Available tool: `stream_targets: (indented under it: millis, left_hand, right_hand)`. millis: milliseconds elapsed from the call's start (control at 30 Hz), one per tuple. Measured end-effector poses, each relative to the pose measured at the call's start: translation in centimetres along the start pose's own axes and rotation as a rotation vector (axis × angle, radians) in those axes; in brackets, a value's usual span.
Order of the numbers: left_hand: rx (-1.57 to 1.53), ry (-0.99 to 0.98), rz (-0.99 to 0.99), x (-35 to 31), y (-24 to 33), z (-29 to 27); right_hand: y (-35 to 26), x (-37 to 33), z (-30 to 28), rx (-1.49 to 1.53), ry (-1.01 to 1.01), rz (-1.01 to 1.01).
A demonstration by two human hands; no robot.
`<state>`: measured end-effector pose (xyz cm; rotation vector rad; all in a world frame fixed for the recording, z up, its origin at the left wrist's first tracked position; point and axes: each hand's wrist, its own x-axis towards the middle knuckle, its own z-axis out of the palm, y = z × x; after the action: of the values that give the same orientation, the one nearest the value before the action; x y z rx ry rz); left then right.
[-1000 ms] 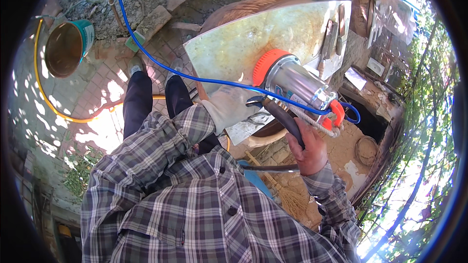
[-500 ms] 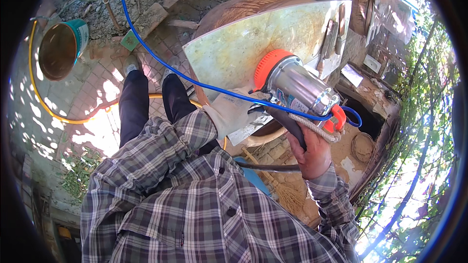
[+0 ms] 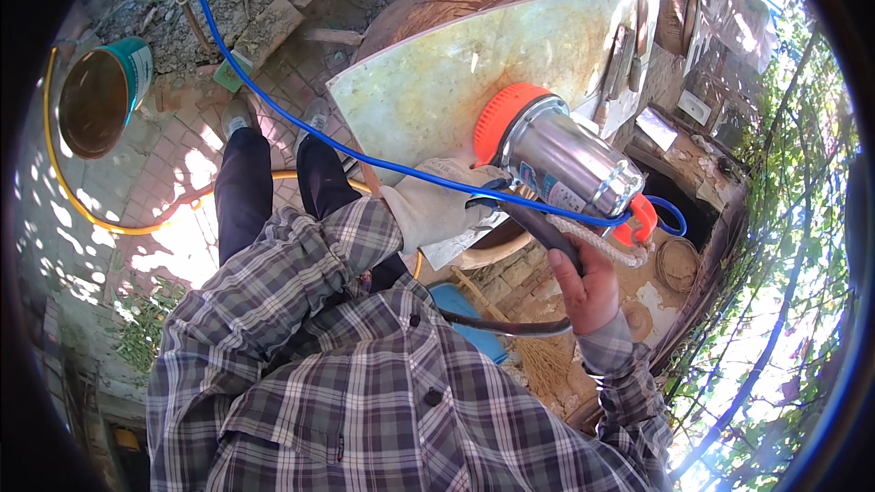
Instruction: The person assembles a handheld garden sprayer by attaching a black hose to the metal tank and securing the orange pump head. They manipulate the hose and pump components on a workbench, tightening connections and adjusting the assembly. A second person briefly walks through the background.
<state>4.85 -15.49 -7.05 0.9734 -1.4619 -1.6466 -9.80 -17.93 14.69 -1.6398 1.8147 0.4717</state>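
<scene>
Pump (image 3: 561, 159): cylindrical, polished steel body with an orange ribbed cap at one end and an orange fitting at the other, lying tilted across the near edge of the tabletop (image 3: 437, 82), a pale green slab set over a rusty round barrel (image 3: 447, 2).

Right hand (image 3: 583, 287): bare, clenched around a dark hose (image 3: 538, 228) just below the pump's fitted end; a braided light rope (image 3: 597, 241) crosses just above the knuckles.

Left hand (image 3: 437, 210): in a pale work glove, pressed under the pump's capped end at the tabletop's near edge; whether it grips anything cannot be told.

Blue cable (image 3: 301, 123): runs from the top of the view down across the paving, over the tabletop's near edge and along the pump to a loop at its orange fitting.

Person: plaid sleeves and shirt, dark trousers, standing on brick paving (image 3: 164, 182).

Yellow hose (image 3: 82, 205): curving over the paving beside the legs.

Bucket (image 3: 100, 96): teal outside, brown inside, on the paving well apart from the pump, toward the left.

Hand tools (image 3: 629, 50): at the tabletop's far right corner, too small to identify.

Vines (image 3: 784, 219): green, along the right.
</scene>
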Motion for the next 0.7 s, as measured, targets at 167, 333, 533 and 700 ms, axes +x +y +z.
stream_targets:
  millis: [167, 333, 533, 700]
  left_hand:
    - [0.009, 0.003, -0.020, 0.0, 0.5, 0.4]
    - [-0.007, 0.007, -0.022, 0.0, 0.6, 0.0]
    - [-0.024, 0.044, 0.061, 0.4, -0.3, 0.5]
    - [-0.014, 0.059, 0.072, -0.2, 0.8, -0.2]
  right_hand:
    - [0.2, -0.5, -1.0, 0.181, -0.149, 0.321]
    - [-0.5, -0.2, 0.0, 0.533, -0.270, 0.502]
    - [-0.8, 0.1, 0.0, 0.581, -0.303, 0.554]
    - [-0.7, -0.9, 1.5, 0.698, -0.233, 0.531]
